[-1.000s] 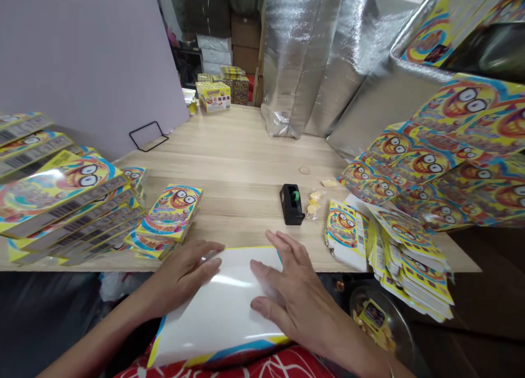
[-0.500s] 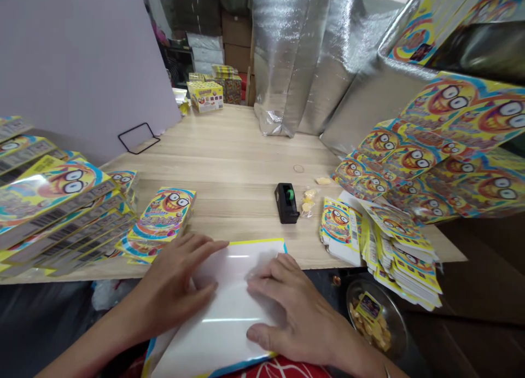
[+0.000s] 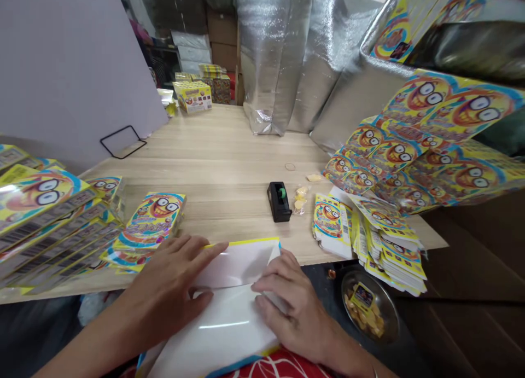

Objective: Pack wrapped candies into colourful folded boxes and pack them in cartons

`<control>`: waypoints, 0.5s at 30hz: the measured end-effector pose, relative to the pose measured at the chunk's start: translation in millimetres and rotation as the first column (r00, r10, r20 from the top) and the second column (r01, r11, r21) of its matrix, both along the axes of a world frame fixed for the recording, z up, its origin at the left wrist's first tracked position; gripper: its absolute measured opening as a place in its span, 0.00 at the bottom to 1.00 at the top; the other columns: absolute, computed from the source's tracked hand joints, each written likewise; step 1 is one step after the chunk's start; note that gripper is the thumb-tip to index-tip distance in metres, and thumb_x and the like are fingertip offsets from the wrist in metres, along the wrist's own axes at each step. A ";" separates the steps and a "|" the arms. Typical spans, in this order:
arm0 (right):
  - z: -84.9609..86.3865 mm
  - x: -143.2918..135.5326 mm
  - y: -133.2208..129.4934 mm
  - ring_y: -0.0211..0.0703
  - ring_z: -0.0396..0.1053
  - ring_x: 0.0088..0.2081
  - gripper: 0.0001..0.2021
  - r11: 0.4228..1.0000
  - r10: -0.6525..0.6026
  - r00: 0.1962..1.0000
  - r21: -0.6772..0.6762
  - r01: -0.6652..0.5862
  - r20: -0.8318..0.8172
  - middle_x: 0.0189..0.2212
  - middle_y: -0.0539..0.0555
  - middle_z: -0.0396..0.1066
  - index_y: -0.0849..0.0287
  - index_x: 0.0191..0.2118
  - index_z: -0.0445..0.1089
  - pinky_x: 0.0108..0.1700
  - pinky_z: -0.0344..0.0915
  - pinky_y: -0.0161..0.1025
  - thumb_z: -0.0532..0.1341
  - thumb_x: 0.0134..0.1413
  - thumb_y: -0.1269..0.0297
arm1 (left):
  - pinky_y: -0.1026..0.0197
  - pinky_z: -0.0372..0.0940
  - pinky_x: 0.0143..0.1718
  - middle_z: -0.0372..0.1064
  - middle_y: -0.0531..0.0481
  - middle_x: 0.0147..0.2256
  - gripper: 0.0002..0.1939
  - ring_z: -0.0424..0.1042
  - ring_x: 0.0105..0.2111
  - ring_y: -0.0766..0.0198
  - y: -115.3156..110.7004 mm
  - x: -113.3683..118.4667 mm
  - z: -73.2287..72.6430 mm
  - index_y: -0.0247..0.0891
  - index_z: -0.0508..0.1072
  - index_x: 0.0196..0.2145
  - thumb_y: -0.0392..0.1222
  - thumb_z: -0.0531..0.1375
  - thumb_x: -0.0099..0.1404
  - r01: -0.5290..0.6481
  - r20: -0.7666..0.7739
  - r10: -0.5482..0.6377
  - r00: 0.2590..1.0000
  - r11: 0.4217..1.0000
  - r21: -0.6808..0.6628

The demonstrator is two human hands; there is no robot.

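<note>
In the head view, your glossy white cardboard sheet with yellow-and-blue edges (image 3: 229,309) sat by the pale wooden tabletop (image 3: 221,153), far panel raised, folding seemingly unfinished. Your right hand's grip (image 3: 293,301) clamped its side; whether your left's (image 3: 176,285) did, I couldn't tell.

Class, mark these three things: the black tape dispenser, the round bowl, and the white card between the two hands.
Black tape dispenser (image 3: 280,209), head view: on its body.
Round bowl (image 3: 391,310), head view: on its bare inner wall.
White card (image 3: 225,312), head view: on its white face.
</note>
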State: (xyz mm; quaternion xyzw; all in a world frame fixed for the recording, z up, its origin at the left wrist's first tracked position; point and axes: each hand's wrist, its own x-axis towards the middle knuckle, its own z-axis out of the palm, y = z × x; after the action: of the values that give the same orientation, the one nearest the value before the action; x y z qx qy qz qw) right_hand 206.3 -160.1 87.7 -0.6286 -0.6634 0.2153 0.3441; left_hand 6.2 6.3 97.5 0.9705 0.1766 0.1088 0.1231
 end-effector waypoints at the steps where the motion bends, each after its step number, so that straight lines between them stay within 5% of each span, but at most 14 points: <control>1: -5.4 2.6 -4.7 0.47 0.65 0.47 0.07 0.997 -0.057 0.995 0.046 0.061 -0.076 0.40 0.55 0.68 0.55 0.41 0.71 0.60 0.52 0.52 0.57 0.58 0.63 | 0.48 0.61 0.46 0.70 0.47 0.46 0.31 0.68 0.44 0.50 0.5 -0.8 0.6 0.47 0.64 0.56 0.37 0.61 0.54 -0.017 -0.010 0.017 1.000 1.000 0.020; 4: -18.0 10.1 -21.7 0.59 0.51 0.63 0.31 0.981 -0.190 0.937 -0.009 0.196 -0.292 0.62 0.60 0.52 0.53 0.60 0.60 0.62 0.51 0.55 0.63 0.52 0.49 | 0.48 0.60 0.46 0.70 0.46 0.46 0.29 0.68 0.45 0.49 2.7 -4.1 1.2 0.47 0.64 0.56 0.40 0.60 0.56 -0.068 0.015 0.067 0.998 0.996 0.064; 7: -25.9 9.0 -33.3 0.60 0.44 0.67 0.52 0.968 -0.219 0.788 -0.231 0.100 -0.575 0.68 0.60 0.42 0.53 0.69 0.37 0.64 0.50 0.55 0.64 0.45 0.40 | 0.48 0.59 0.47 0.70 0.46 0.46 0.29 0.69 0.44 0.50 3.6 -5.8 0.7 0.47 0.62 0.57 0.43 0.60 0.57 -0.105 0.072 0.099 0.993 0.991 0.087; 10: -35.6 -0.9 -32.2 0.56 0.51 0.65 0.50 0.947 -0.303 0.608 -0.302 0.107 -0.734 0.66 0.61 0.49 0.55 0.68 0.39 0.64 0.52 0.52 0.65 0.48 0.43 | 0.49 0.60 0.46 0.71 0.46 0.45 0.29 0.70 0.43 0.50 2.5 -3.7 0.5 0.48 0.62 0.57 0.43 0.60 0.57 -0.104 0.113 0.091 0.989 0.989 0.107; 15: -58.5 -9.7 -29.0 0.54 0.47 0.67 0.48 0.915 -0.369 0.524 -0.199 0.352 -0.768 0.68 0.61 0.45 0.53 0.67 0.43 0.64 0.53 0.50 0.67 0.46 0.45 | 0.52 0.63 0.45 0.71 0.46 0.45 0.24 0.70 0.44 0.52 2.6 -4.1 1.3 0.48 0.64 0.57 0.46 0.57 0.62 -0.156 0.142 0.149 0.978 0.987 0.037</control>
State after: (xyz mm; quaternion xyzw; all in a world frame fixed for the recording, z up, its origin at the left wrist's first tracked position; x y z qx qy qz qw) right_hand 196.6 -189.1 29.2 -0.5936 -0.2950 0.4012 0.6322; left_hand 2.1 8.9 98.8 0.9468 0.2390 0.1896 0.1029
